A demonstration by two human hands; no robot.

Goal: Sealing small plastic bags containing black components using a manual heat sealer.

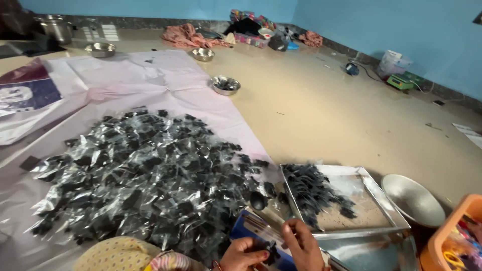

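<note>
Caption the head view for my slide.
Two hands work a small dark piece beside a heap of clear packets and a steel tray.

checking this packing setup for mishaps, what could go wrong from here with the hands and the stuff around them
1. The left hand and right hand work a small clear packet with a black piece low over the blue sheet; the piece may slip out.
2. Loose black pieces lie heaped near the rim of the square steel tray and could spill.
3. The big heap of shiny clear packets sprawls close by, so finished and loose items might mix.
</note>
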